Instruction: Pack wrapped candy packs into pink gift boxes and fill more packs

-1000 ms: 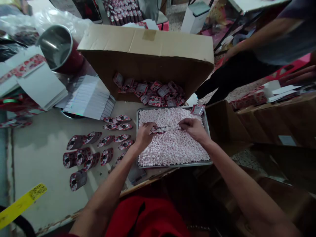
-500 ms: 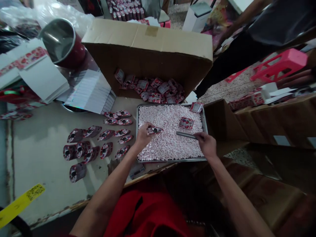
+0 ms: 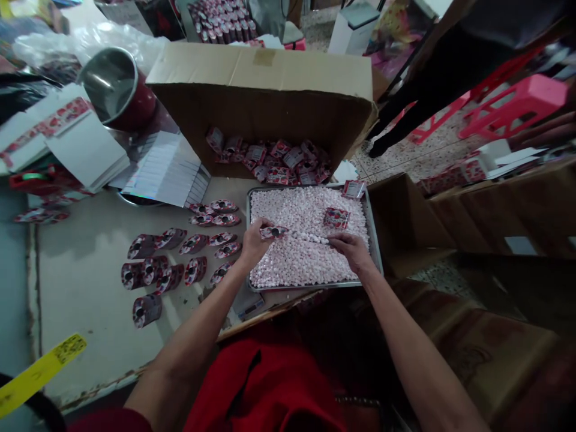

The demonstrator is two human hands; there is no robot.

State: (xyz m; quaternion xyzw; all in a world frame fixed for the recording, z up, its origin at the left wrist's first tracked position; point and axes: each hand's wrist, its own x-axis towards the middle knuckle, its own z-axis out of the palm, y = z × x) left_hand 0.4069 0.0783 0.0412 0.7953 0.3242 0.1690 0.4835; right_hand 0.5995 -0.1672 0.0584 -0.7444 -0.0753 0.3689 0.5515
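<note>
A metal tray (image 3: 377, 255) is filled with small whitish-pink pellets (image 3: 297, 270). Over its left side, my left hand (image 3: 255, 245) is closed around a small red printed packet (image 3: 273, 231), whose dark opening faces up. My right hand (image 3: 353, 249) pinches the end of a narrow metal scoop, now mostly covered by a row of white pellets (image 3: 310, 237) that points toward the packet. On the pellets behind my right hand lies another red packet (image 3: 336, 218). One more packet (image 3: 354, 189) rests at the tray's far right corner.
Several similar packets (image 3: 195, 270) stand on the table at left. Behind the tray, a cardboard box (image 3: 261, 69) on its side holds a heap of packets. White card sheets (image 3: 164, 168) and a metal pot (image 3: 135, 96) are at back left. A person's legs (image 3: 405, 108) show at right.
The scoop, bare before, now carries a row of white pellets. My right hand has moved left, bringing it close to the packet in my left hand. The view has shifted slightly.
</note>
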